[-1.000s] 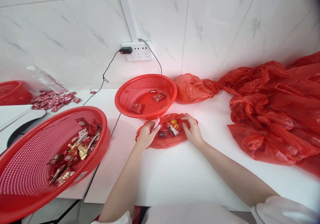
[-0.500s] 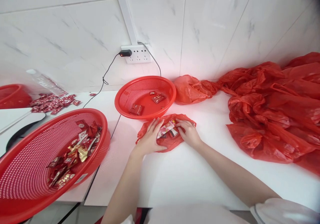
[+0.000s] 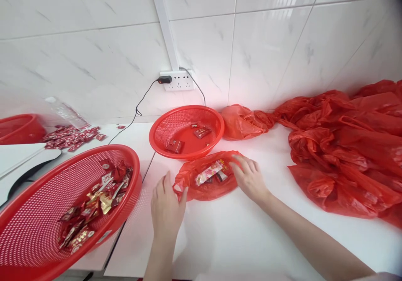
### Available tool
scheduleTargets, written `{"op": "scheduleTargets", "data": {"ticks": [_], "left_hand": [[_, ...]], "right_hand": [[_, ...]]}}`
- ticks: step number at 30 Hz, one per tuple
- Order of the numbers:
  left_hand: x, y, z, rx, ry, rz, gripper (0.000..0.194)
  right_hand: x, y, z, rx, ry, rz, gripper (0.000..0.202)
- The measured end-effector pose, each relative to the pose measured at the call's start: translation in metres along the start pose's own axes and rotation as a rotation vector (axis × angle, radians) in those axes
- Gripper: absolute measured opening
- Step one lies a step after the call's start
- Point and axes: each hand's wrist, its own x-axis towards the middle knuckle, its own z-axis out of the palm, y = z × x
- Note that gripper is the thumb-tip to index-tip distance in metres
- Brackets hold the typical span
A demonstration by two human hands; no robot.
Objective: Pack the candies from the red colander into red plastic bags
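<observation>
A red plastic bag (image 3: 201, 194) lies spread and crumpled on the white table. In its mouth rest a pink-and-white wrapped stick (image 3: 209, 173), a black-and-white packet (image 3: 221, 176) and other small pieces partly hidden by the plastic. My left hand (image 3: 167, 203) is at the bag's left edge, thumb and fingers apart with a bit of the rim between them. At the right edge my right hand (image 3: 250, 176) has its bent fingertips on the plastic, its fingers loosely parted. Just behind the bag stands a round red basket (image 3: 153, 140) holding a few red packets.
A larger red basket (image 3: 28, 214) with several red and gold packets tilts at left. Filled red bags (image 3: 342, 155) are heaped at right, and a knotted bag (image 3: 241, 122) sits by the wall. Small red packets (image 3: 70, 136) lie far left. A cable (image 3: 138, 111) runs to a socket strip (image 3: 180, 81).
Both hands have drawn back from the bag's middle to its edges, the left moving left and down, the right moving right. The wrapped stick is now uncovered. The view has tilted up slightly.
</observation>
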Motion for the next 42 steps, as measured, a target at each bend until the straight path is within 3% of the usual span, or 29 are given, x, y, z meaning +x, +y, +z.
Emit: {"op": "scheduleTargets", "data": {"ticks": [3, 5, 8, 10, 14, 17, 20, 22, 26, 29, 32, 35, 37, 40, 42], "left_hand": [[-0.013, -0.014, 0.005, -0.024, -0.109, -0.142, 0.057], [-0.016, -0.019, 0.007, -0.099, -0.212, -0.205, 0.045], [-0.013, -0.019, 0.006, -0.273, -0.269, -0.276, 0.041], [-0.009, -0.015, 0.004, -0.395, -0.255, -0.291, 0.04], [0.004, -0.006, -0.008, -0.6, -0.158, -0.331, 0.033], [0.021, 0.004, -0.025, -0.895, 0.025, -0.285, 0.027], [0.047, 0.017, -0.049, -1.191, 0.223, -0.209, 0.017], [0.065, 0.029, -0.066, -1.401, 0.248, -0.184, 0.013], [0.087, 0.061, -0.092, -1.564, 0.113, -0.04, 0.023], [0.085, 0.087, -0.094, -1.522, -0.173, 0.149, 0.048], [0.073, 0.109, -0.083, -1.316, -0.511, 0.292, 0.053], [0.063, 0.122, -0.069, -1.143, -0.63, 0.415, 0.018], [0.062, 0.125, -0.062, -1.173, -0.655, 0.341, 0.015], [0.063, 0.124, -0.058, -1.297, -0.67, 0.061, 0.03], [0.065, 0.123, -0.057, -1.342, -0.689, -0.035, 0.037]], "right_hand": [[0.004, 0.01, -0.007, -0.04, -0.014, 0.224, 0.042], [0.006, 0.018, -0.011, 0.038, -0.2, 0.354, 0.049], [0.009, 0.032, -0.021, 0.211, -0.506, 0.478, 0.029], [0.012, 0.04, -0.03, 0.303, -0.55, 0.51, 0.016], [0.027, 0.056, -0.054, 0.614, -0.366, 0.52, 0.021], [0.044, 0.064, -0.08, 0.86, -0.182, 0.538, 0.027], [0.062, 0.063, -0.11, 1.024, 0.09, 0.564, 0.024], [0.073, 0.057, -0.126, 1.066, 0.287, 0.535, 0.022], [0.088, 0.036, -0.137, 1.093, 0.449, 0.469, 0.018], [0.096, 0.014, -0.14, 1.116, 0.427, 0.393, 0.015], [0.102, -0.008, -0.147, 1.143, 0.248, 0.175, 0.015], [0.102, -0.02, -0.152, 1.139, 0.005, -0.14, 0.016], [0.099, -0.02, -0.15, 1.148, -0.072, -0.19, 0.021], [0.095, -0.012, -0.139, 1.143, -0.058, -0.033, 0.028], [0.093, -0.006, -0.132, 1.099, -0.036, 0.008, 0.027]]}}
